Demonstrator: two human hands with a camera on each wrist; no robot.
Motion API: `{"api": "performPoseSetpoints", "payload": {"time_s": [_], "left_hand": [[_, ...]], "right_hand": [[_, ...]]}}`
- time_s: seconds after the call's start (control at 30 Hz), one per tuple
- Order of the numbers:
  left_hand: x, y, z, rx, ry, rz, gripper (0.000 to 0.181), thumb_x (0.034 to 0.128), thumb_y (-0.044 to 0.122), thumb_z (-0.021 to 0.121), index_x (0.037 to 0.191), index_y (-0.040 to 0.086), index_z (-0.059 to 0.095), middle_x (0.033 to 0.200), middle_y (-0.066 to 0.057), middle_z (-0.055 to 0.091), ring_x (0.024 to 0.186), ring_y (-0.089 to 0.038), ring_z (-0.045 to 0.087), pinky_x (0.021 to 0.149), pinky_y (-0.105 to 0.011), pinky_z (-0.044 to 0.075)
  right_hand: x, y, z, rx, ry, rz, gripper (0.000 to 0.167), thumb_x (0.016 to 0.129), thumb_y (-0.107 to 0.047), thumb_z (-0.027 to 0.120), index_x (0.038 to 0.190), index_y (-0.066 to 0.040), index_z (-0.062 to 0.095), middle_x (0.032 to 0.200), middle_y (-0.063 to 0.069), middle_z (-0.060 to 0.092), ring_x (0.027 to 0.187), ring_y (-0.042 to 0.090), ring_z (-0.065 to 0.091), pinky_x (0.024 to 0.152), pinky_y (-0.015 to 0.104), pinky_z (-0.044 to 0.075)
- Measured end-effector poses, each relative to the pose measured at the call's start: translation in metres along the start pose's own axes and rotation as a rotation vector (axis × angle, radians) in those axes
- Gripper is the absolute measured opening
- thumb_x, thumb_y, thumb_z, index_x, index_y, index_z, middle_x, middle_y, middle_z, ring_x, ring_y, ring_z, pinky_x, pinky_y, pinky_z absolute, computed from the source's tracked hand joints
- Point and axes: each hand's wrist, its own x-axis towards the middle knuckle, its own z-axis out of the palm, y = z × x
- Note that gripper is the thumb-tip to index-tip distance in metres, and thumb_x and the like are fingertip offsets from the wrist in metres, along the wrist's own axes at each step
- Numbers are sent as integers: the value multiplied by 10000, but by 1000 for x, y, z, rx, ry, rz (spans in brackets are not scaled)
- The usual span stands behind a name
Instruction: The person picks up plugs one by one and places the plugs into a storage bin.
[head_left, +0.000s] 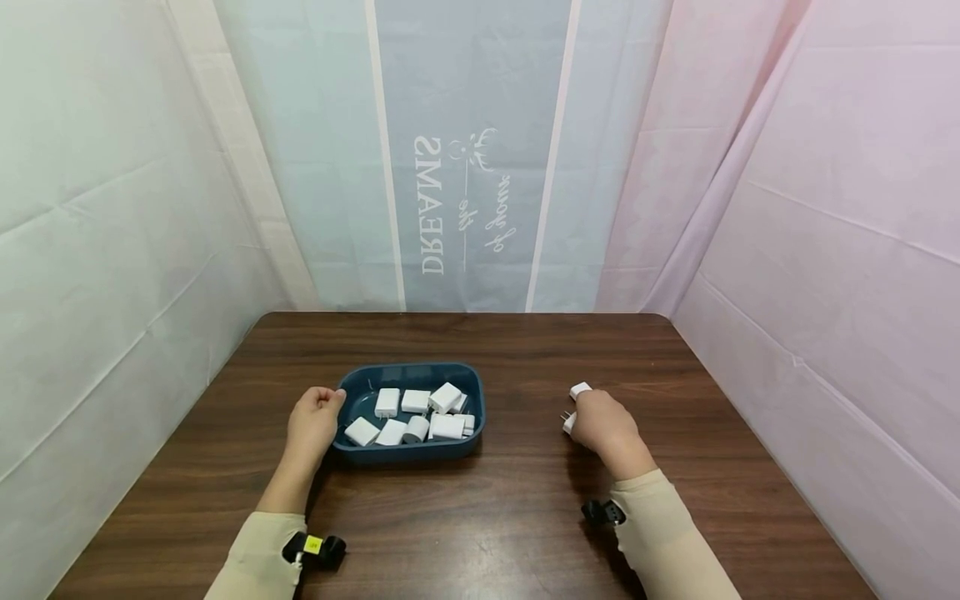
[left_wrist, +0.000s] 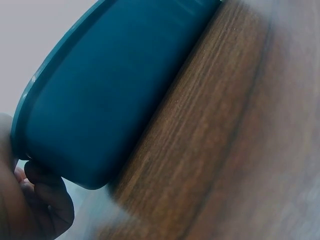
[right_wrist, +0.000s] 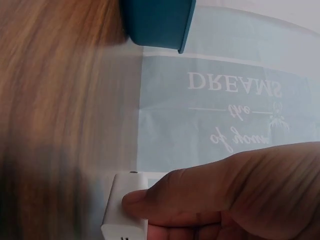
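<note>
My left hand (head_left: 313,423) pinches the left rim of a dark blue plastic bin (head_left: 420,452), its thumb over the edge. In the left wrist view the curled fingers lie against the outside of the bin (left_wrist: 95,100). Several white plug-in chargers (head_left: 387,402) lie loose in the bin, one of them round. Off to the right, my right hand (head_left: 609,427) holds a white charger (head_left: 569,423) with its prongs pointing left. The thumb presses on that charger (right_wrist: 120,205) in the right wrist view. A second white charger (head_left: 580,390) shows beyond the fingers; whether it is held I cannot tell.
The bin stands left of centre on a dark wood-grain table (head_left: 510,533). A printed curtain (head_left: 465,167) hangs behind the far edge, and pale cloth walls (head_left: 840,250) rise on both sides. Each sleeved wrist carries a small black camera (head_left: 602,512).
</note>
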Motion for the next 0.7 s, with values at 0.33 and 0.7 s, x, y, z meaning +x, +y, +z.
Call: {"api": "performPoseSetpoints", "payload": {"time_s": [0.33,0.7], "left_hand": [[1,1,-1,22,2,-1,321,1072,303,540,1124,-11,575,780,-34,505,724,-191,508,619,-306,421],[0,1,-1,20,5,9,307,1069,295,546,1101,-9,578,755,-20,496,710,-186,504,608,-300,416]], "right_hand": [[3,-19,-6,12,43,-91,102,776,-80,707,793,-77,607,849,97,589,671,237,492,581,407,447],[10,-44,-11,2,97,-159,53,794,-75,675,809,-55,629,864,111,604,680,235,530,595,412,474]]}}
